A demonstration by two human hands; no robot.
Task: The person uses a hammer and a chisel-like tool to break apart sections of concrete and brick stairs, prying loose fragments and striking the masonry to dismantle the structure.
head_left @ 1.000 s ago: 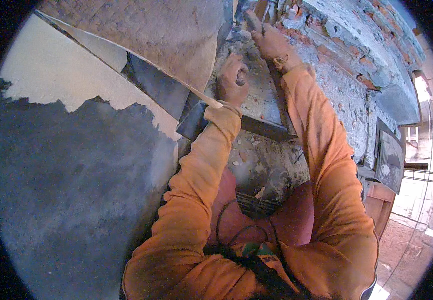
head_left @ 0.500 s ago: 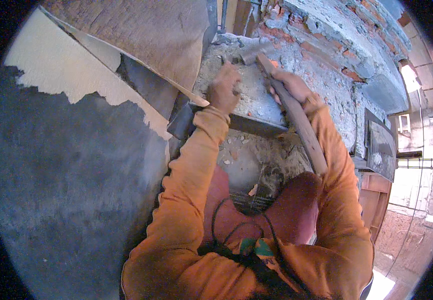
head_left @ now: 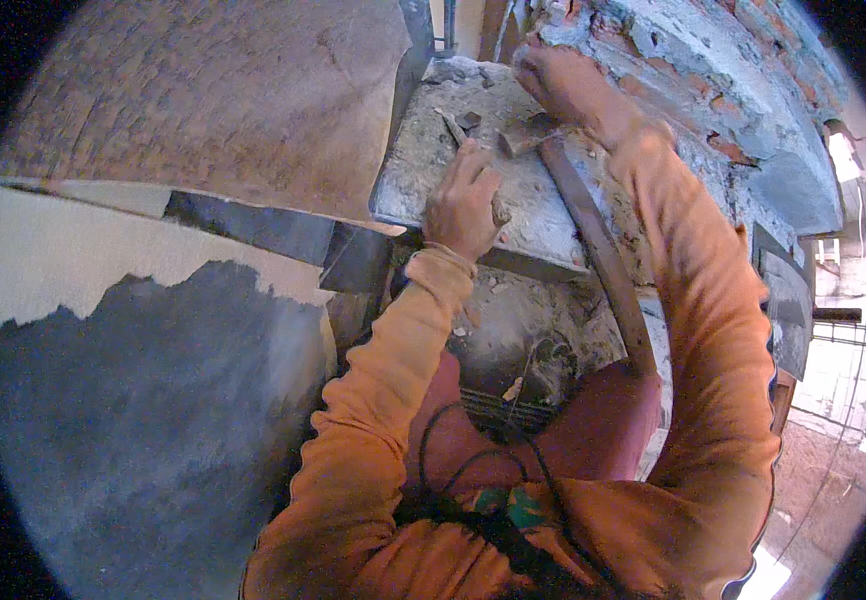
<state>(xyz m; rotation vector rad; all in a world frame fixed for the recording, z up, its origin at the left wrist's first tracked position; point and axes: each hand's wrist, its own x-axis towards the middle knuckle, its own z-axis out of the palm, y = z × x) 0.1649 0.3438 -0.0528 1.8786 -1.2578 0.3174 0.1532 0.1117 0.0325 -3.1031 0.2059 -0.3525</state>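
Looking down through the head view, we see our left hand (head_left: 465,200) closed around a thin metal chisel (head_left: 450,125), whose tip pokes out past the knuckles and points away from us across a grey mortar-caked slab (head_left: 543,225). Our right hand (head_left: 563,85) lies further out, beyond the left and a little to its right, pressed against the foot of a rough brick wall (head_left: 713,110); we cannot tell whether its fingers are curled on anything, since only the back of the hand shows. Between the two hands, just right of the left knuckles, sits a small dark hammer head (head_left: 518,140), and from it a long worn handle (head_left: 598,250) runs back toward us, close along the right forearm, its long axis nearly parallel to that arm. The left hand is the nearer one to the hammer head, almost touching it; the right hand stays apart from it, further up the slab. A few small chips of rubble (head_left: 469,120) lie beside the chisel tip. No container shows here: the slab itself carries only dust and crumbs. To the left of the left arm stands a peeling plastered wall (head_left: 133,400).
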